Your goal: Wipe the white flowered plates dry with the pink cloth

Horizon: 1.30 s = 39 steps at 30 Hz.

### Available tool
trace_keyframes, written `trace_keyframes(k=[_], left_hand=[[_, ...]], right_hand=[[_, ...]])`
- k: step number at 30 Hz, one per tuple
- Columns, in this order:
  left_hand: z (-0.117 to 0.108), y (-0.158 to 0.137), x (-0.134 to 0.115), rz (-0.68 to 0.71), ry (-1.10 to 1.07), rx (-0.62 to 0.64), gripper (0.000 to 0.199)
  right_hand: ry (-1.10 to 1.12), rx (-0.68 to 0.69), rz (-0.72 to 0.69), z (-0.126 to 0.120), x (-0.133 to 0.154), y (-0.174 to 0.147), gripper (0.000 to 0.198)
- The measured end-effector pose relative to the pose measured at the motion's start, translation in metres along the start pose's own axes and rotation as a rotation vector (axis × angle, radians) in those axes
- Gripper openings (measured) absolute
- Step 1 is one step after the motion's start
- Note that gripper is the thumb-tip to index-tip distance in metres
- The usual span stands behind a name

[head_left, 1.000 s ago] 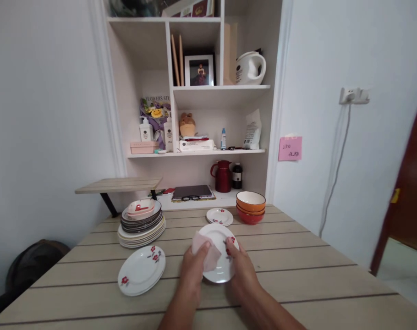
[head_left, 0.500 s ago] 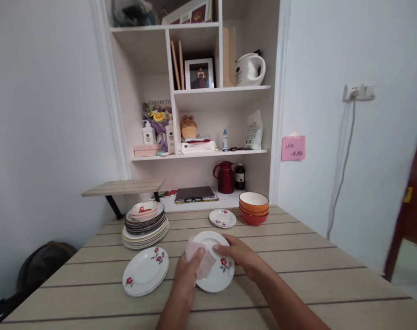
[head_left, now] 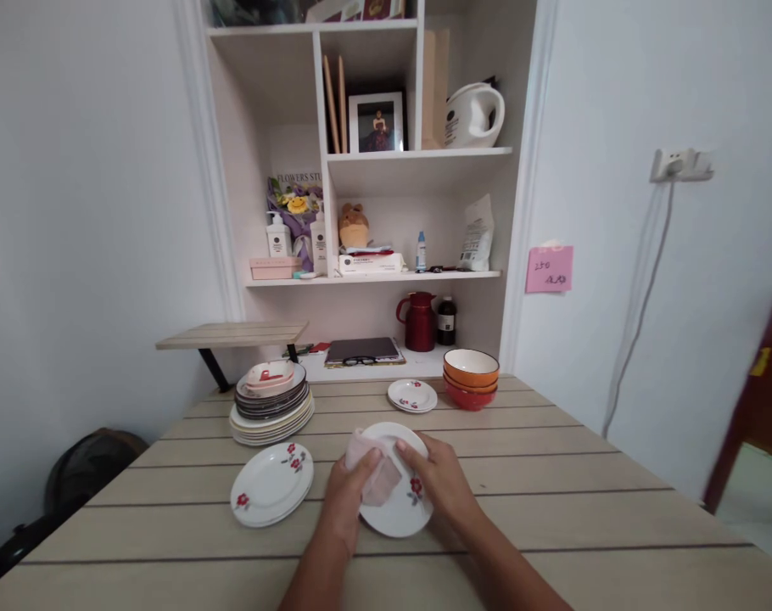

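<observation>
Between my hands a white plate (head_left: 395,519) with a red flower is held tilted above the table. My right hand (head_left: 442,477) grips its right rim, thumb on the face and fingers behind. A thin pale pink cloth (head_left: 381,484) is pinched in my left hand (head_left: 349,494), pressed on the plate's left side with the thumb on top; the fingers beneath are hidden. Left of my hands lie flowered oval plates (head_left: 271,488), one on another. Farther back is a small pile of flowered round plates (head_left: 412,395).
At the back left stands a tall stack of plates (head_left: 271,416) topped with small dishes. Orange and red bowls (head_left: 470,378) are nested at the back right. Behind are a raised wooden shelf (head_left: 233,335), a dark red jug (head_left: 419,322) and a closed laptop (head_left: 364,350).
My right hand has shifted slightly along the plate's rim, its thumb now pointing up the face. The cloth stays on the left side. The whole view has tilted slightly.
</observation>
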<state>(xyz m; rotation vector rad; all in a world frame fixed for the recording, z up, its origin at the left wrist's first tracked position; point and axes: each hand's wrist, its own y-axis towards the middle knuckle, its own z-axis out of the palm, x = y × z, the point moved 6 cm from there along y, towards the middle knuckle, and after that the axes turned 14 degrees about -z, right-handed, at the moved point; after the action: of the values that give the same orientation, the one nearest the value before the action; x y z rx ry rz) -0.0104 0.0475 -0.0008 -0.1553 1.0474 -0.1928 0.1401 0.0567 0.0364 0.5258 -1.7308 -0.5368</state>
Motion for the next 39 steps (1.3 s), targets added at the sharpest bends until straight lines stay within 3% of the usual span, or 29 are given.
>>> trace_keyframes(k=[4,9,15,19,23,27,32,39], left_hand=[[-0.004,0.004,0.001,0.000,-0.003,-0.035,0.058],[-0.003,0.005,0.006,0.015,0.051,-0.072,0.058],[-0.009,0.014,0.015,0.067,0.115,-0.198,0.061],[-0.009,0.012,0.013,0.073,0.050,-0.169,0.060],[-0.008,0.004,0.006,0.054,-0.001,-0.111,0.058],[-0.009,0.001,0.002,0.059,0.105,-0.110,0.053],[-0.005,0.002,0.004,0.067,0.275,-0.075,0.051],[-0.003,0.000,0.003,0.084,0.265,-0.040,0.049]], right_hand=[[0.176,-0.082,0.068,0.007,-0.008,-0.004,0.043],[0.474,-0.296,0.243,0.012,-0.027,-0.008,0.048],[0.675,-0.404,0.298,0.016,-0.029,-0.011,0.053],[0.590,-0.272,0.343,0.019,-0.029,-0.011,0.051],[0.404,-0.158,0.222,0.007,-0.022,-0.004,0.045],[0.307,-0.159,0.151,-0.013,-0.015,-0.001,0.038],[0.155,-0.059,0.097,-0.023,-0.009,0.000,0.037],[0.226,0.067,0.216,-0.012,-0.013,-0.006,0.041]])
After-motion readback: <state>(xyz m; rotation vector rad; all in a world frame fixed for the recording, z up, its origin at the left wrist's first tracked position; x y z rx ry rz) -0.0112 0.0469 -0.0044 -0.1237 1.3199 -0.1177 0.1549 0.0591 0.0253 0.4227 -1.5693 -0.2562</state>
